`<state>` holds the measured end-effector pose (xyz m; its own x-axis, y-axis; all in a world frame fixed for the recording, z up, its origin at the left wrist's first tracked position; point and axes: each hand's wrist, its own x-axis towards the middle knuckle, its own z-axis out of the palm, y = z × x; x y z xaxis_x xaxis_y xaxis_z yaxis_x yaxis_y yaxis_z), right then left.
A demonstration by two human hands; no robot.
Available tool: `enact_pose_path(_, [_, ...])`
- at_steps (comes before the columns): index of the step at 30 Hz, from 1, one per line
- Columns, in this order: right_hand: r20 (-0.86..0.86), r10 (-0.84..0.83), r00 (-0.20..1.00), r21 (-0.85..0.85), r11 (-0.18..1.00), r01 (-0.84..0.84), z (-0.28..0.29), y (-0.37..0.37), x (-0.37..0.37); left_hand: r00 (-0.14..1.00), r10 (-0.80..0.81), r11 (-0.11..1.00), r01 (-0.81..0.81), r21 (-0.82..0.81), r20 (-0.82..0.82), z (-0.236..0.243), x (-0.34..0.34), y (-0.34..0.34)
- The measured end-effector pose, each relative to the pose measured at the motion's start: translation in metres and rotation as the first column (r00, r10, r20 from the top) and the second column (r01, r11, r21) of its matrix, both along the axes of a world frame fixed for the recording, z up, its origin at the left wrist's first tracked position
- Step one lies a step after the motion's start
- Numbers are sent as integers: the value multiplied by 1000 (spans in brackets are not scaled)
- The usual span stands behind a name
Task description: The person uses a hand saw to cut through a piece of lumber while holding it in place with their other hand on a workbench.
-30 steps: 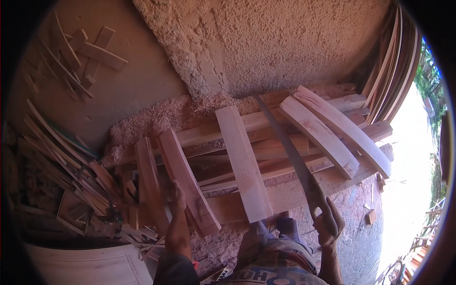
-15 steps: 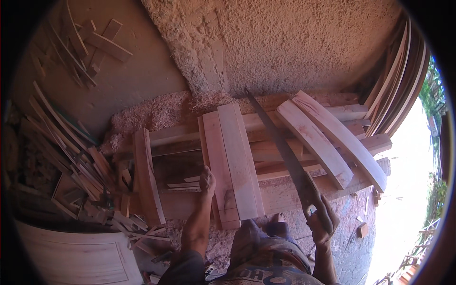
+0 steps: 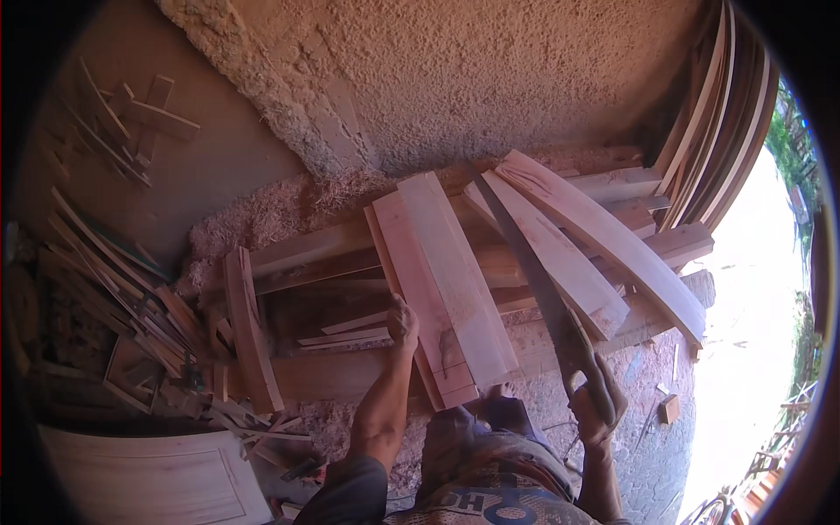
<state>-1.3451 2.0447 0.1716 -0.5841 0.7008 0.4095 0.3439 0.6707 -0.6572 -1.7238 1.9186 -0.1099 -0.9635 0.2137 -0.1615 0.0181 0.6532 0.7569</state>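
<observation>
My left hand is closed on the left edge of a pinkish board, which lies against a paler board on the bench pile. My right hand grips the wooden handle of a long handsaw, whose dark blade slants up to the back, over or beside two pale curved boards on the right. A separate narrow board lies across the beams to my left.
Long beams and shavings line the base of a rough wall. Thin offcuts heap at the left, above a pale panel. Curved strips lean at the right beside a bright outdoor opening.
My left hand and the pinkish board have moved right against the paler board. The saw in my right hand has shifted slightly, now closer to the curved boards.
</observation>
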Motion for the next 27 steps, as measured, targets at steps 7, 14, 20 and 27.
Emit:
enact_pose_path(7, [-5, -40, 999, -133, 990, 39, -10, 35, 42, 978, -59, 972, 10, -235, -200, 20, 9, 36])
enact_pose_path(14, [3, -37, 999, -181, 983, 37, -17, 51, 70, 197, -843, 478, 701, -529, -501, 110, 0, 104])
enact_pose_path(20, [-9, -114, 993, -271, 956, 107, -6, 31, 61, -203, -955, -296, 671, -679, 216, 100, 11, 195])
enact_pose_path(27, [-50, -294, 954, -118, 951, 287, -14, 2, 75, -320, -838, -542, 584, -605, 442, 123, 25, 235])
